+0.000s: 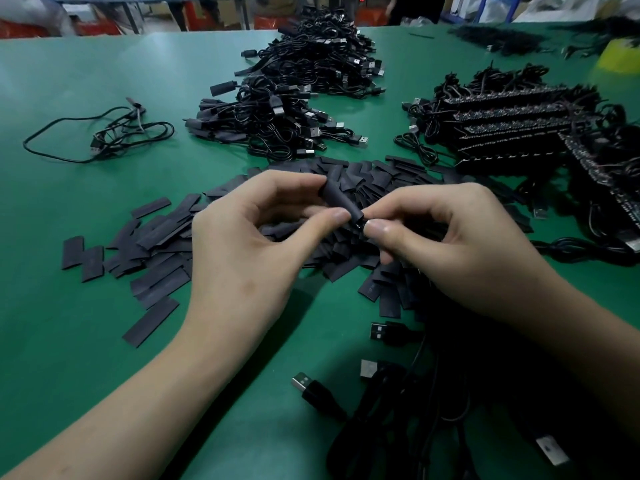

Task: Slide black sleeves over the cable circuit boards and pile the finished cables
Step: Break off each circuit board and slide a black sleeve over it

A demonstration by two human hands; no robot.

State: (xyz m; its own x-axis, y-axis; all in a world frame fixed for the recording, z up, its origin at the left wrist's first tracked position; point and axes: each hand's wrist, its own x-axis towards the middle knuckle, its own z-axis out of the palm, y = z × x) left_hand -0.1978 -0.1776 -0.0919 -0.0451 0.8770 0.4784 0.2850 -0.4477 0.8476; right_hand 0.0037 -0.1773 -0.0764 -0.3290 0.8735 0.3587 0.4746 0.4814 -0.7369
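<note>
A black sleeve (pixel 341 199) is held just above the table between both hands, tilted from 10 o'clock down to 4 o'clock. Its upper part is pinched between the thumb and forefinger of the left hand (pixel 242 258), the other fingers being curled loosely behind. Its lower mouth is met by the right hand (pixel 460 251), whose thumb and forefinger are pressed together on a small dark piece at that opening; whether this piece is a circuit board cannot be told.

Beneath the hands a heap of loose sleeves (pixel 162 237) is spread on the green table (pixel 69 341), trailing off towards 9 o'clock. At 12 o'clock a pile of cables (pixel 277 123) with sleeved ends and USB plugs is stacked, and a larger pile (pixel 322 57) is seen beyond it. At 10 o'clock a single loose cable (pixel 104 133) is laid in loops, well apart from the rest. At 2 o'clock rows of boards (pixel 512 133) with attached cables are lined up in strips. At 5 o'clock a tangle of cables (pixel 398 427) is seen beside the right forearm, with plugs (pixel 308 384) turned towards 9 o'clock.
</note>
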